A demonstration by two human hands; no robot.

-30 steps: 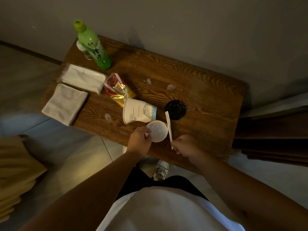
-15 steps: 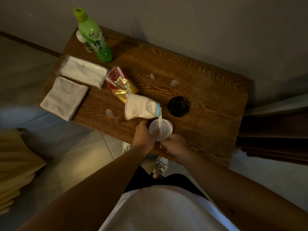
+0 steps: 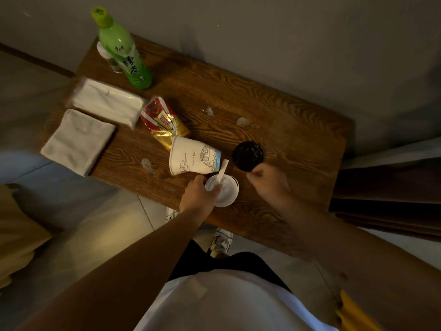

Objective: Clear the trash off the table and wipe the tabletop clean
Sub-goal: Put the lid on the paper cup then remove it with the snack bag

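White lid (image 3: 225, 193) between left-hand fingers (image 3: 216, 188)

At the upper left of the frame we saw a green tea bottle (image 3: 124, 53) standing upright, with a small clear bottle (image 3: 106, 56) just behind it. A grey wall (image 3: 286, 44) filled the top of the picture. Along the right edge lay dark stacked boards (image 3: 386, 199), and at the left edge something yellowish (image 3: 16, 232) sat on the pale tiled floor (image 3: 95, 225).
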